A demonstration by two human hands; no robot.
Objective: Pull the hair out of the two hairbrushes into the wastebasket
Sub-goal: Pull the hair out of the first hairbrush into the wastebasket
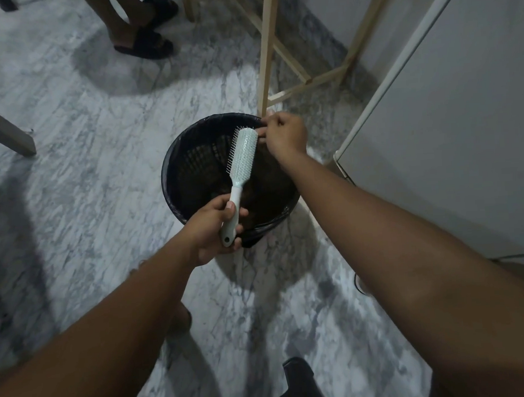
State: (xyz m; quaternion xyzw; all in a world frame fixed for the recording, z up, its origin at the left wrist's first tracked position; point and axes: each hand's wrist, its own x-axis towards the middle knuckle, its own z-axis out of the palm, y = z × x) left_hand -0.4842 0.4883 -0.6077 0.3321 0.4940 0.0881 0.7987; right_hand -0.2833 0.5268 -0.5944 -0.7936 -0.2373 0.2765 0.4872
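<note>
One hairbrush (245,150) over wastebasket (166,176) | left hand (209,229) grips handle | right hand (284,134) pinches its tip

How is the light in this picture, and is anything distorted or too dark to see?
Head view: dim, uneven light, brightest on the white-grey marble floor beyond the round black mesh wastebasket; soft broad shadows at left; wide-angle lens swells the forearms near the bottom edge; the pale green plastic hairbrush is sharp, the basket's inside too dark to read.

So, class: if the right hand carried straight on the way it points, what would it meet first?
The far tip of the hairbrush; the right hand seems to touch it, above the wastebasket, though depth is unclear.
</note>
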